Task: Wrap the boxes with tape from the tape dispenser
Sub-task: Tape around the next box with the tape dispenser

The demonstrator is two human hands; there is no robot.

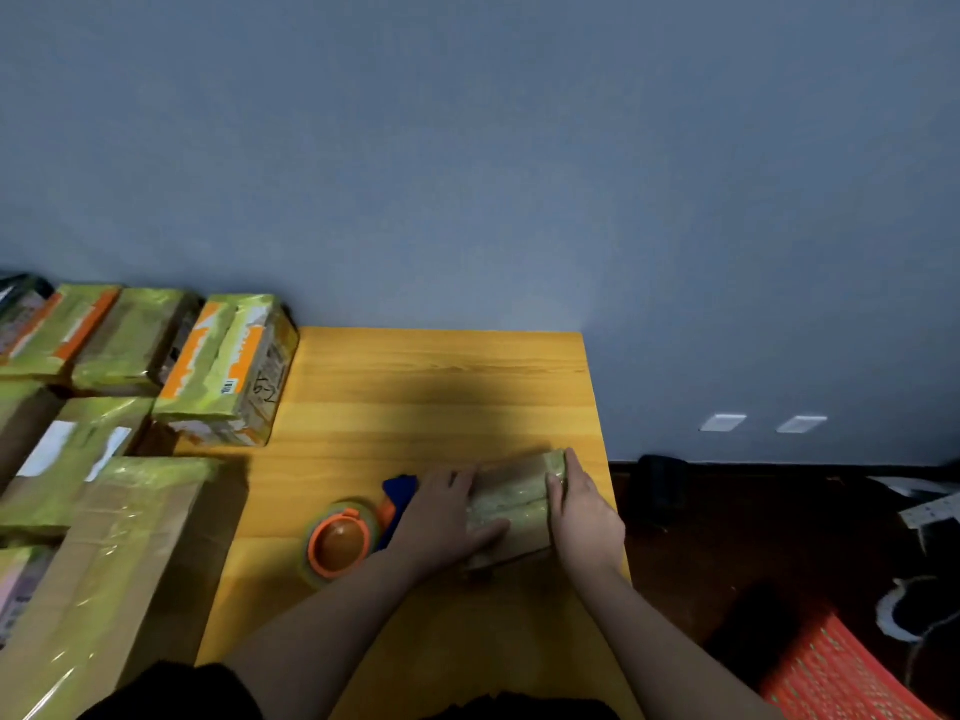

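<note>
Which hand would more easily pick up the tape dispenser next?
The left hand, probably. It rests on the small box right beside the tape dispenser, which lies just to its left. The right hand holds the box's far end, with the box between it and the dispenser.

Both hands, left hand [447,517] and right hand [584,517], press a small taped box [517,504] beside the tape dispenser [345,540].

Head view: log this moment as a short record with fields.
surface: yellow wooden table
box in work: small box, lying flat, tape already on it
left hand: resting on the box's left end
right hand: against the box's right end
tape dispenser: on the table left of the box, unheld
other: taped boxes stacked at left; red basket on the floor
</note>
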